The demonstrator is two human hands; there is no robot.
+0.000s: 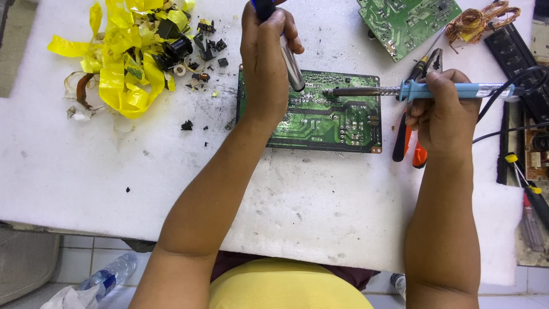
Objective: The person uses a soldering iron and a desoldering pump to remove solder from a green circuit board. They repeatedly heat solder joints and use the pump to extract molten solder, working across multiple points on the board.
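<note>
A green circuit board (329, 117) lies solder side up on the white foam pad (171, 177). My left hand (264, 57) grips a desoldering pump (289, 60) with a blue top and metal barrel, its tip resting on the board near the upper middle. My right hand (443, 111) holds a blue-handled soldering iron (412, 90) lying level, its metal tip pointing left and meeting the board close to the pump's tip.
A heap of yellow tape and black parts (134, 54) lies at the upper left. A second green board (409, 23) and a copper wire coil (480, 20) sit top right. Orange-handled pliers (409, 143) lie under my right hand. Screwdrivers (532, 200) rest at the right edge.
</note>
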